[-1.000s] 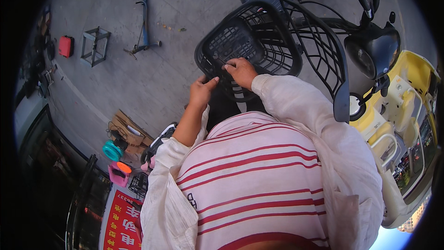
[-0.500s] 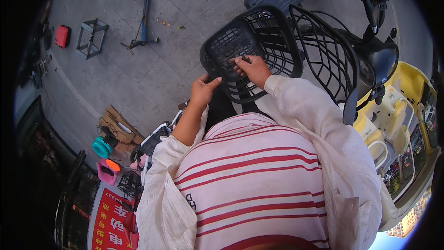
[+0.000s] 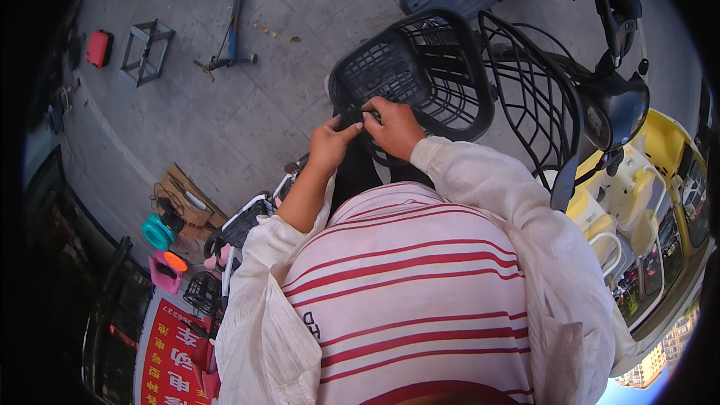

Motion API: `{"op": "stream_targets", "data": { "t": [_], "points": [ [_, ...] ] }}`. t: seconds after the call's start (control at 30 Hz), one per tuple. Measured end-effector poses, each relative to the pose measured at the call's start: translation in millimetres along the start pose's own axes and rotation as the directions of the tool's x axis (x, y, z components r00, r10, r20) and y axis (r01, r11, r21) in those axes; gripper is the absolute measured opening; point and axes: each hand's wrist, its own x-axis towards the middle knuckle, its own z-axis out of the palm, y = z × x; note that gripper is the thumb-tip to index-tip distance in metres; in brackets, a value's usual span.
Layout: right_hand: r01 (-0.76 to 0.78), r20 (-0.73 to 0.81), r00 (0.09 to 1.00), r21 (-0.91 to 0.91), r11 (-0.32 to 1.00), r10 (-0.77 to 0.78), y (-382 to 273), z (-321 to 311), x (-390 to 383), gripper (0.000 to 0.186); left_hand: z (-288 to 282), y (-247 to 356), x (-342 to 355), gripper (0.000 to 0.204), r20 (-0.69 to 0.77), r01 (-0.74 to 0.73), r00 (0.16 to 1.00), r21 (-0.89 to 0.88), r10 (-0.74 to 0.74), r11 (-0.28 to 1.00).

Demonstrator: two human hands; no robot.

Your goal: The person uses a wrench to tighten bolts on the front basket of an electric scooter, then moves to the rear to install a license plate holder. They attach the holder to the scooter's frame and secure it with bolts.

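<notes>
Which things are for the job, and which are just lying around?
For the job:
- black plastic mesh basket
- left hand and right hand, at its near edge

Lying around:
- small red boxy case
- grey-blue metal box-shaped frame
- brown cardboard

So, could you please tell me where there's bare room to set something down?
Bare pavement lies between the black basket, the blue metal stand and the cardboard, and another patch between the cardboard and the red case. It is crowded at the basket's near edge, around the left hand and right hand, and around the headlight.
</notes>
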Motion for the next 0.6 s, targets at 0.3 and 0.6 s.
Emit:
{"op": "stream_targets", "data": {
  "t": [0.3, 0.6],
  "points": [
    [0.052, 0.107, 0.994, -0.303, 0.952, -0.02, -21, 1, 56, 0.026, 5, 36, -21, 0.038, 0.063, -0.062, 0.996, -0.103, 0.069, 0.993],
    [-0.029, 0.169, 0.982, -0.308, 0.951, 0.085, -36, 7, 54, 0.027, 0, 8, -12, 0.059, 0.038, -0.081, 0.995, -0.144, 0.087, 0.986]
  ]
}}
